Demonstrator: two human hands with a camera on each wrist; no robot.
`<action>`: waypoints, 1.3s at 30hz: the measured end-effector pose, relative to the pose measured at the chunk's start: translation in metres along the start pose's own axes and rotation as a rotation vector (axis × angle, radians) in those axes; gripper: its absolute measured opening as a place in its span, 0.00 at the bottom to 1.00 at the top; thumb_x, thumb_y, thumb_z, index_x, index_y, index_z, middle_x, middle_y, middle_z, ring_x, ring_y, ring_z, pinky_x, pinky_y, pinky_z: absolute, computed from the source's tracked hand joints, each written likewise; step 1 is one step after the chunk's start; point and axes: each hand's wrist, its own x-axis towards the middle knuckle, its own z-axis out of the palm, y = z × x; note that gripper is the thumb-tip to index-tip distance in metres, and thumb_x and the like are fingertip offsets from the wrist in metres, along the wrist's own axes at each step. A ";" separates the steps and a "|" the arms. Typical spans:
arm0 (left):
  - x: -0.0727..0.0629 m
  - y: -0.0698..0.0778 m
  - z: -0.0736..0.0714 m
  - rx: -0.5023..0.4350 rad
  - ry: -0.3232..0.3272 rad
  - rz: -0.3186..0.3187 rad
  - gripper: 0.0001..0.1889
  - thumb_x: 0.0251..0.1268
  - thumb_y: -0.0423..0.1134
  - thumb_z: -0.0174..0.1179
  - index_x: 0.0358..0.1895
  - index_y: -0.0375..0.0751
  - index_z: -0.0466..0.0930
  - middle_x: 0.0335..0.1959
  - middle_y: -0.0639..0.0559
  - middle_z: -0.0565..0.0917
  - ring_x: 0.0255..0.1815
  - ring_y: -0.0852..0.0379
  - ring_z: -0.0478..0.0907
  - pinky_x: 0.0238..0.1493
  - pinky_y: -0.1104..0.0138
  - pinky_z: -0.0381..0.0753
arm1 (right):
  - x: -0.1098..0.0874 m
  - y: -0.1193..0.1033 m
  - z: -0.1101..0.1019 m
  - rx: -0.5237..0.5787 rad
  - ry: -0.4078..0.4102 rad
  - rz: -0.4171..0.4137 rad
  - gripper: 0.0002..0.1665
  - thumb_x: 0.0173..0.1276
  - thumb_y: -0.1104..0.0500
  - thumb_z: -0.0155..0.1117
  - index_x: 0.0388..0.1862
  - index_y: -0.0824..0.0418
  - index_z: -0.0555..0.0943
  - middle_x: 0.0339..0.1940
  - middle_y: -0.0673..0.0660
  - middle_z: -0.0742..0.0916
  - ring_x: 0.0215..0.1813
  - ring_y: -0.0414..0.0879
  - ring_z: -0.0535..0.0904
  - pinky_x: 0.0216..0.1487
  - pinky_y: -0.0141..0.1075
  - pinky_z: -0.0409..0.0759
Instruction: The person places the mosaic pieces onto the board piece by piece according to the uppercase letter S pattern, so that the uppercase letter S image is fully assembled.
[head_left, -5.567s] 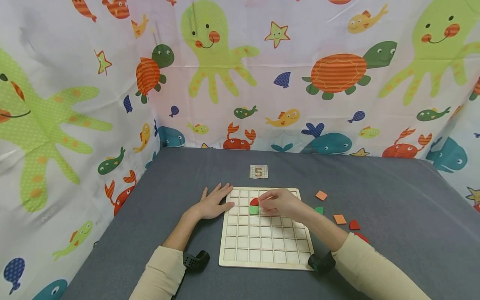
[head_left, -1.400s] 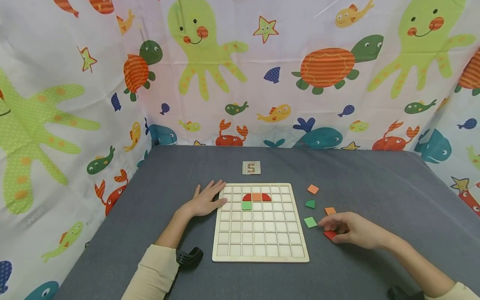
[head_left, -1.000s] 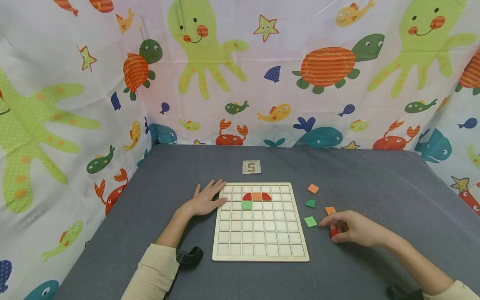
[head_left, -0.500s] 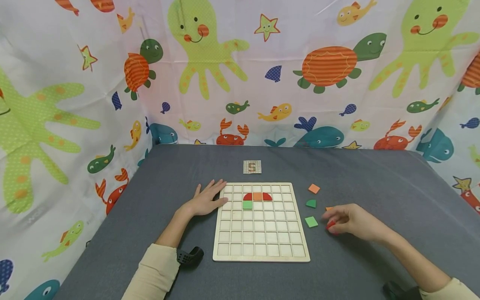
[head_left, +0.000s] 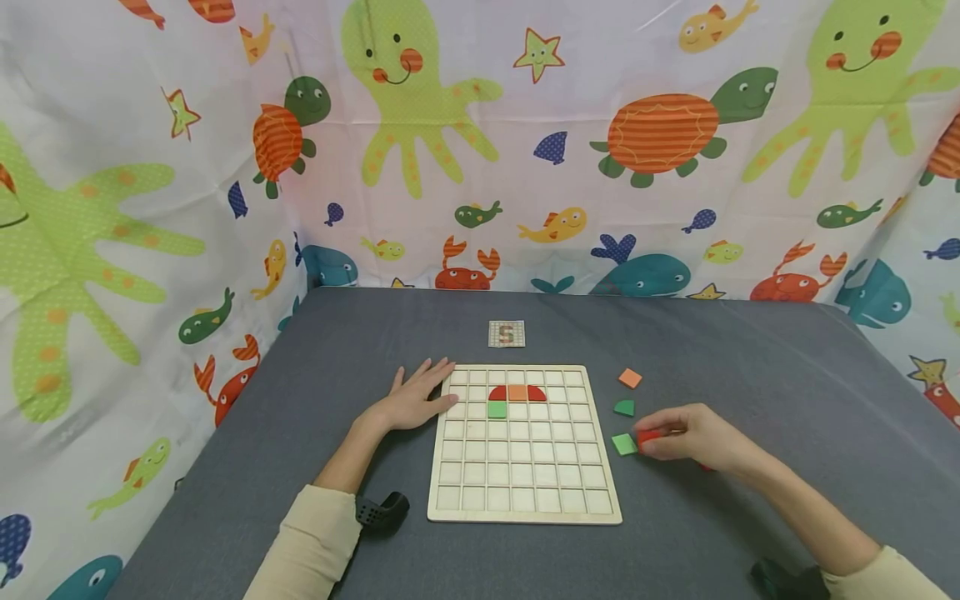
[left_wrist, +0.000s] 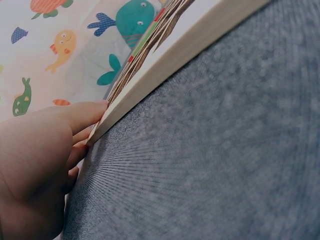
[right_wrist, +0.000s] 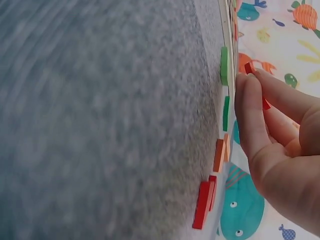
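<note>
A wooden grid board (head_left: 528, 477) lies on the grey table. Toward its top, a red rounded tile (head_left: 497, 393), an orange square (head_left: 517, 392) and another red rounded tile (head_left: 537, 393) sit in a row, with a green square (head_left: 497, 409) under the first. My left hand (head_left: 411, 404) rests at the board's upper left edge, fingers extended and thumb touching the rim. Right of the board, my right hand (head_left: 693, 433) pinches a red tile (head_left: 647, 437) between thumb and fingers; in the right wrist view this tile (right_wrist: 250, 68) is held off the cloth, largely covered by fingers.
Loose tiles lie right of the board: an orange square (head_left: 630, 378), a dark green rounded tile (head_left: 624, 407) and a light green square (head_left: 624, 444). More red tiles (right_wrist: 202, 205) and an orange one (right_wrist: 218, 155) show near the right hand. A patterned card (head_left: 507, 334) lies behind the board.
My right hand has left the board, grasped a red tile among the loose ones, and moved it left and away from me. An orange and a second red tile now show on the board.
</note>
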 end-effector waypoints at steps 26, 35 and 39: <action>0.000 0.001 -0.001 -0.009 0.002 0.013 0.34 0.74 0.51 0.49 0.75 0.38 0.51 0.75 0.42 0.51 0.75 0.41 0.39 0.66 0.39 0.27 | 0.027 -0.016 0.028 0.150 -0.025 0.062 0.23 0.63 0.57 0.68 0.52 0.72 0.79 0.40 0.59 0.87 0.40 0.49 0.83 0.38 0.40 0.82; 0.000 0.000 -0.001 0.004 0.005 0.008 0.34 0.74 0.52 0.49 0.75 0.39 0.51 0.76 0.43 0.51 0.75 0.42 0.39 0.66 0.40 0.27 | 0.038 -0.026 0.039 0.135 -0.031 0.025 0.19 0.62 0.59 0.69 0.48 0.71 0.81 0.40 0.58 0.87 0.40 0.46 0.83 0.42 0.40 0.82; 0.000 -0.001 0.000 0.007 0.007 0.006 0.35 0.74 0.52 0.48 0.75 0.39 0.51 0.75 0.43 0.51 0.75 0.41 0.39 0.66 0.39 0.28 | 0.041 -0.032 0.044 0.155 -0.024 0.052 0.19 0.61 0.60 0.70 0.48 0.71 0.81 0.37 0.58 0.87 0.36 0.47 0.83 0.40 0.40 0.83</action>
